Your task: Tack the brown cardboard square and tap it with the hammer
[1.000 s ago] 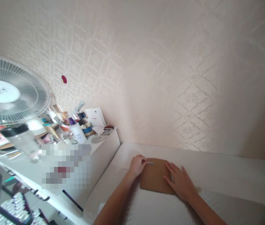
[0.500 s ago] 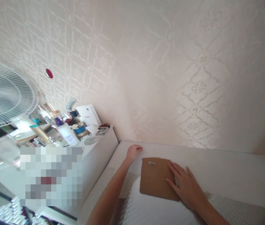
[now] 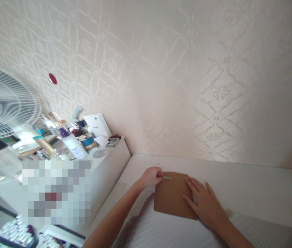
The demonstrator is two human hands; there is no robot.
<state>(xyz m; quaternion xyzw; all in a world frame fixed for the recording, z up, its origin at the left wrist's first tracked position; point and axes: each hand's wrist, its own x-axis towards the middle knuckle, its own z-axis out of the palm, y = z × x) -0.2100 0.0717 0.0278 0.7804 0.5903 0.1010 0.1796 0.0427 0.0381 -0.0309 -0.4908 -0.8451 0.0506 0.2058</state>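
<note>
A brown card [image 3: 170, 198] lies flat on a white bed [image 3: 251, 187] that runs along a patterned wall [image 3: 161, 69]. Near the card's far edge sits a small row of pale beads [image 3: 167, 178], too small to make out further. The left hand [image 3: 151, 177] is curled at the card's far left corner, its fingertips closed together right at the end of the bead row; whether they pinch the beads or only touch them cannot be told. The right hand [image 3: 205, 204] lies flat and open, fingers spread a little, pressing on the card's right side. To the left of the bed stands a white counter [image 3: 110, 165] crowded with bottles [image 3: 75, 146] and jars, with a white fan [image 3: 5, 103] beside it.
</note>
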